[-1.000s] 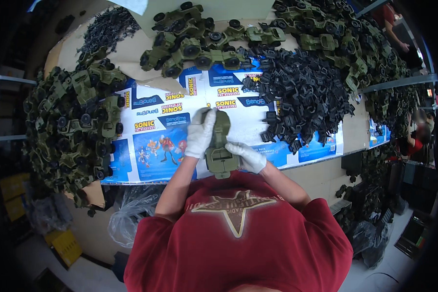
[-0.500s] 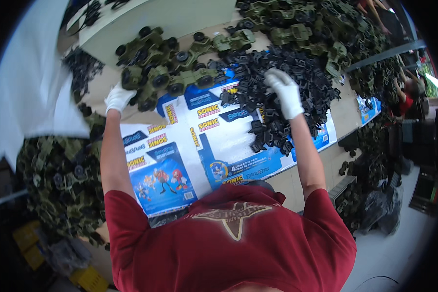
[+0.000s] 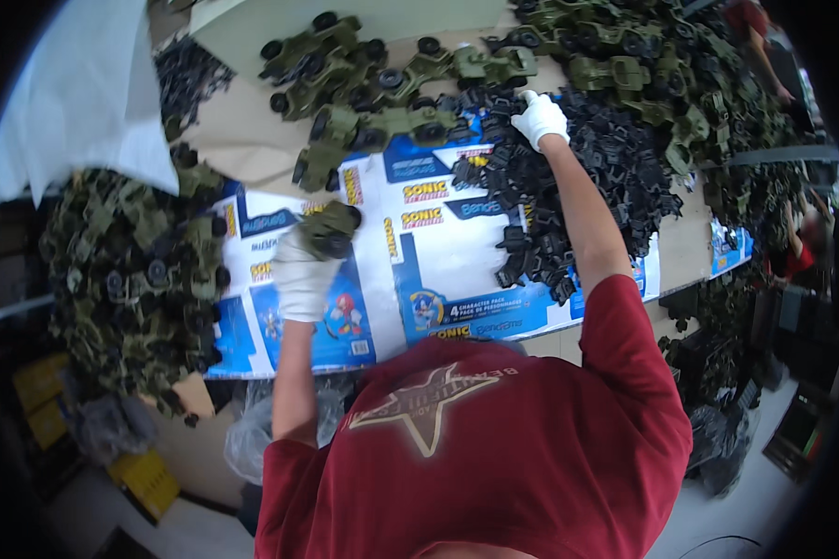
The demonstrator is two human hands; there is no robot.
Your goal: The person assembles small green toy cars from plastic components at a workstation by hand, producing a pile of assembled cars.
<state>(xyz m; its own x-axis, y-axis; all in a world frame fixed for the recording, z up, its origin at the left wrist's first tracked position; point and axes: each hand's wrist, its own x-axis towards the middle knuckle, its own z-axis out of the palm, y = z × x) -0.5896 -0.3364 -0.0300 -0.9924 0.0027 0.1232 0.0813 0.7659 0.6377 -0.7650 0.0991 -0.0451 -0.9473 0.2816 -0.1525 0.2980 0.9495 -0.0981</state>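
The left hand, in a white glove, grips a green toy vehicle, its fingers closed round the body and a black wheel exposed. The vehicle is held above the printed card, left of the middle of the surface. The right hand, also gloved, is at the far side of the black parts, forefinger extended; whether it holds a part cannot be told from this view. The black parts lie heaped toward the surface's right side. A pile of vehicles covers the left edge; a group of vehicles lies along the far edge, and a larger heap fills the far right corner. Small dark parts lie at the far left corner, beside a white sheet.
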